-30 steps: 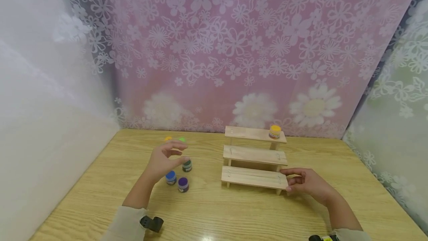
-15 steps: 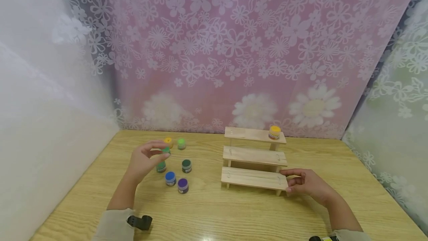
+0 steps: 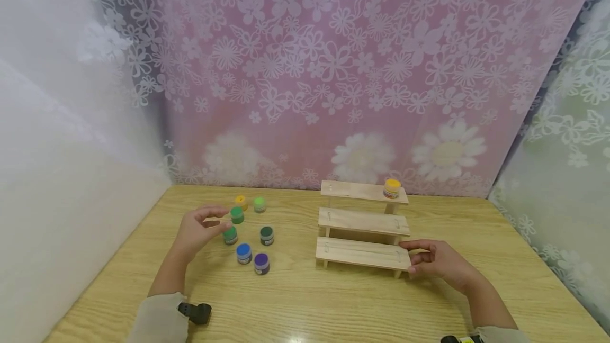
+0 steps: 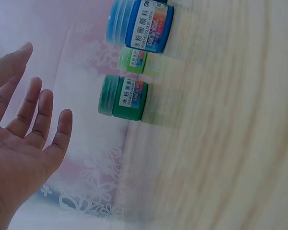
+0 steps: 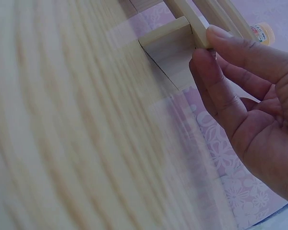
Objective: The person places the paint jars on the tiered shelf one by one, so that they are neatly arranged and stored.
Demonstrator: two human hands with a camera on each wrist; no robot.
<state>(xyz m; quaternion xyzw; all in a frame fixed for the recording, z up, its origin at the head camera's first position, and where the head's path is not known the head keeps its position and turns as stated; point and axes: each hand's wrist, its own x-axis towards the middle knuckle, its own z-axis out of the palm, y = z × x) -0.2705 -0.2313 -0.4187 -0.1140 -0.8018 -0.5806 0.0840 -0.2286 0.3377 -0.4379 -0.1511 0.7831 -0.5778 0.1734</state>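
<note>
My left hand (image 3: 197, 232) hovers just left of the green paint jars, its fingers and thumb spread apart with nothing between them. Nearest to it are a green-lidded jar (image 3: 230, 235) and another green jar (image 3: 237, 215). In the left wrist view, a gap separates the fingers from the green jar (image 4: 124, 97). On the right, my right hand (image 3: 440, 263) pinches the right end of the lowest board of a three-step wooden display rack (image 3: 362, 252). The right wrist view has the thumb on that board's end and a finger below it.
A yellow paint jar (image 3: 392, 188) stands on the top step at right. Around the left group are orange (image 3: 241, 202), light green (image 3: 259, 205), dark green (image 3: 267, 235), blue (image 3: 244, 253) and purple (image 3: 261, 263) jars. A floral curtain (image 3: 305, 94) hangs behind the table.
My left hand has moved left and slightly down, away from over the jars, uncovering the green ones. The right hand and the rack have stayed in place.
</note>
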